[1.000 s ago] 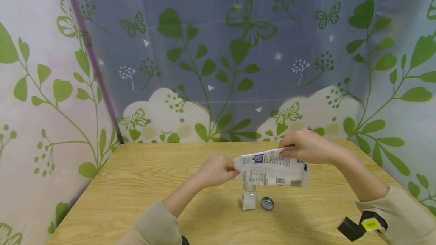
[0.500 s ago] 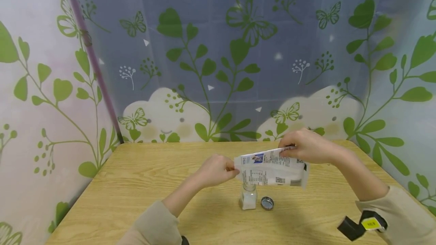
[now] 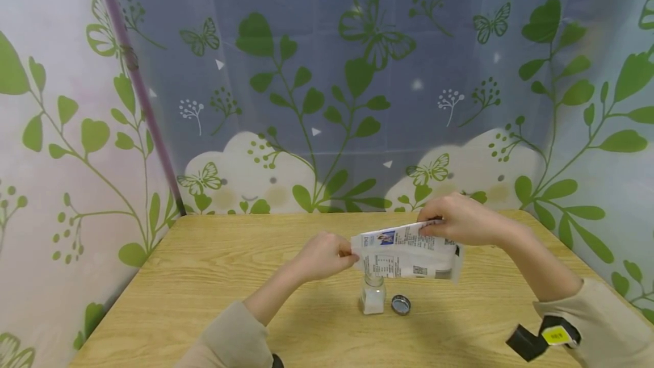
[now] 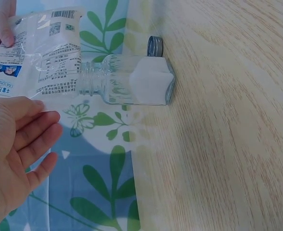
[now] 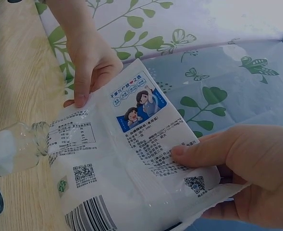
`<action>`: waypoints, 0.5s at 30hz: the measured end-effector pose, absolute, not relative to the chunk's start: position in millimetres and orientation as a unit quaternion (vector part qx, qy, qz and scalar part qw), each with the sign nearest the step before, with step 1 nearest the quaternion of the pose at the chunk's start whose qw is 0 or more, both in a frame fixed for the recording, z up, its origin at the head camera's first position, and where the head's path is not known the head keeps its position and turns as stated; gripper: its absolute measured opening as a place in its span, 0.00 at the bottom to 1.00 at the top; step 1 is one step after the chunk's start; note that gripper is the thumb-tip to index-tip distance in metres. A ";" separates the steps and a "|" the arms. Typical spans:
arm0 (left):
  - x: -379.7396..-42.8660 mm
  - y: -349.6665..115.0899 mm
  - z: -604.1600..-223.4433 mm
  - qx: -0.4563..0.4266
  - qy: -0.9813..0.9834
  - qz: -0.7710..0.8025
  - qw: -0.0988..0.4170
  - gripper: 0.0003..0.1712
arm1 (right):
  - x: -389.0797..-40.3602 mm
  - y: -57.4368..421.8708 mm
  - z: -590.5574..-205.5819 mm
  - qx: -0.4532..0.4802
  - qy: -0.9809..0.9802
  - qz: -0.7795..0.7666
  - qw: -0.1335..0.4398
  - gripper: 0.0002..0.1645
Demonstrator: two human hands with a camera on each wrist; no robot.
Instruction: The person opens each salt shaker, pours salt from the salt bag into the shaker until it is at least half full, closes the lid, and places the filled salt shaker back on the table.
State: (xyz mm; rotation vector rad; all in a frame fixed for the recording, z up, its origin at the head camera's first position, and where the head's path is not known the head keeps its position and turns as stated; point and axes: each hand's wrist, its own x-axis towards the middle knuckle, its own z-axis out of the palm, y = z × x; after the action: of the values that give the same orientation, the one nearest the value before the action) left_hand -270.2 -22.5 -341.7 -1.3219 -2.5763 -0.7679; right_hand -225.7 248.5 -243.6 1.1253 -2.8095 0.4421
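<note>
A white printed salt bag (image 3: 398, 257) is held tilted over a small glass jar (image 3: 373, 299). My left hand (image 3: 323, 256) pinches the bag's left edge between thumb and fingers. Farther right, my right hand (image 3: 462, 221) grips the bag's upper edge, thumb on the printed back (image 5: 131, 178). The jar stands upright on the table, partly filled with white salt (image 4: 150, 81). Its threaded neck (image 4: 89, 79) is right at the bag's lower edge, and the bag hides the mouth in the head view. Beside the jar lies a metal screw lid (image 3: 401, 305), inner side up.
The wooden table (image 3: 230, 254) spreads out around the jar on all sides. Printed fabric with green leaves and butterflies (image 3: 327, 101) hangs behind it and along both sides. A black wrist camera (image 3: 528, 342) sits at the right sleeve.
</note>
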 end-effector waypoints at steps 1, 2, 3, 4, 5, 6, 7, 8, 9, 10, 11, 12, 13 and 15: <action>-270.3 -22.4 -341.6 -0.440 -0.858 -0.256 0.072 0.09 | -225.8 248.4 -243.5 0.368 -0.918 0.144 0.041 0.04; -270.3 -22.4 -341.4 -0.439 -0.858 -0.256 0.072 0.09 | -225.9 248.4 -243.4 0.368 -0.918 0.144 0.041 0.04; -270.3 -22.4 -341.3 -0.439 -0.858 -0.256 0.072 0.09 | -225.9 248.4 -243.2 0.368 -0.918 0.144 0.042 0.04; -270.4 -22.4 -341.2 -0.439 -0.858 -0.257 0.072 0.08 | -226.0 248.4 -243.2 0.368 -0.918 0.145 0.042 0.04; -270.6 -22.3 -341.2 -0.439 -0.858 -0.258 0.072 0.08 | -225.9 248.5 -243.0 0.368 -0.918 0.145 0.042 0.04; -270.7 -22.3 -341.2 -0.439 -0.858 -0.258 0.072 0.08 | -225.9 248.6 -243.0 0.368 -0.918 0.145 0.042 0.04; -270.7 -22.3 -341.4 -0.439 -0.858 -0.258 0.073 0.07 | -225.9 248.6 -243.0 0.368 -0.917 0.146 0.042 0.04; -270.8 -22.3 -341.5 -0.439 -0.858 -0.257 0.074 0.08 | -226.0 248.6 -243.2 0.368 -0.917 0.147 0.042 0.04; -271.0 -22.2 -341.9 -0.440 -0.858 -0.255 0.077 0.08 | -226.0 248.5 -243.3 0.368 -0.917 0.148 0.042 0.04; -271.3 -22.1 -342.3 -0.441 -0.858 -0.253 0.080 0.08 | -226.1 248.4 -243.5 0.369 -0.917 0.148 0.042 0.04; -271.5 -22.1 -342.8 -0.441 -0.858 -0.251 0.081 0.09 | -226.2 248.3 -243.7 0.368 -0.917 0.148 0.042 0.04; -271.7 -22.1 -343.2 -0.442 -0.858 -0.250 0.083 0.09 | -226.3 248.2 -243.9 0.368 -0.917 0.147 0.044 0.04; -272.0 -22.1 -343.5 -0.443 -0.857 -0.248 0.086 0.10 | -226.4 248.0 -244.0 0.368 -0.917 0.146 0.045 0.04; -272.8 -22.0 -344.2 -0.445 -0.856 -0.246 0.090 0.11 | -226.3 247.9 -243.8 0.366 -0.918 0.144 0.049 0.05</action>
State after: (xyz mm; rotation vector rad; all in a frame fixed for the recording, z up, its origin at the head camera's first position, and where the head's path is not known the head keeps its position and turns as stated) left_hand -272.8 -22.0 -344.2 -1.3231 -2.5451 -0.7319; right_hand -226.3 247.9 -243.8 1.1170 -2.7978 0.4377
